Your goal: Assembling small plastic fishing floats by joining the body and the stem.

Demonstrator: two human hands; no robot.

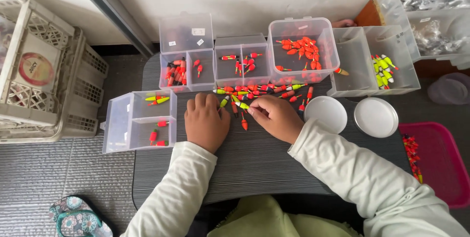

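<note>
- While both hands rest on the dark ribbed tabletop (264,161), the right hand (276,117) pinches one small float with a yellow-green and red body (242,105) between thumb and fingertips, grip closed on it.
- Left hand (206,122): knuckles up, fingers curled under; whether it holds anything cannot be told. Its fingertips lie at the near edge of the loose row of small orange, red and yellow-green plastic fishing floats (259,90).
- One orange float (244,122) lies alone between the hands, just below the pinched one.
- Behind the row: a clear plastic two-cell box with red floats (186,68), a second clear divided box (242,65), and a clear lidded tub of orange floats (302,51).
- Right of the tub: a clear divided tray with yellow-green floats (384,65); two round white lids (352,114) sit in front of it.
- Left of the left hand: an open clear two-cell box (139,119) overhanging the table edge, a few floats inside.
- Far right: a pink tray (440,163). Far left: stacked white crates (49,75).
</note>
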